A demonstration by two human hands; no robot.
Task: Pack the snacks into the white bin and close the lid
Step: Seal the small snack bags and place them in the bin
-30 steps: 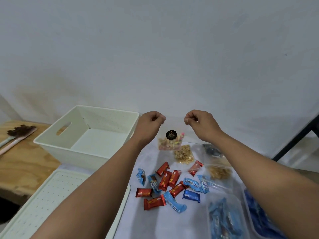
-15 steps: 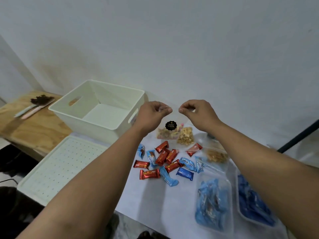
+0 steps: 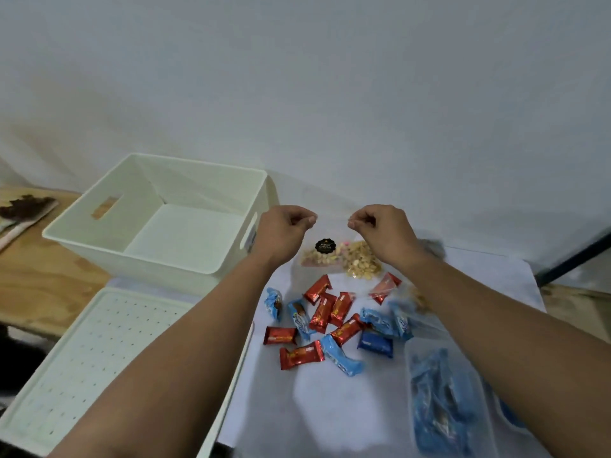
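The empty white bin stands at the back left, and its perforated lid lies flat in front of it. My left hand and my right hand hover right of the bin, each pinching a top corner of a clear snack bag with a black round sticker. The bag hangs between them, just above the white cloth. Beside it lies a bag of nuts. Several red wrapped snacks and blue wrapped snacks are scattered on the cloth below my hands.
A clear tub of blue snacks sits at the lower right, with a second tub at its right edge. A brush lies on the wooden table at far left. A dark bar slants at the right.
My hands drew close together, then spread apart again, still pinching the bag's top. The view swung, so the bin and lid sit differently in the frame.
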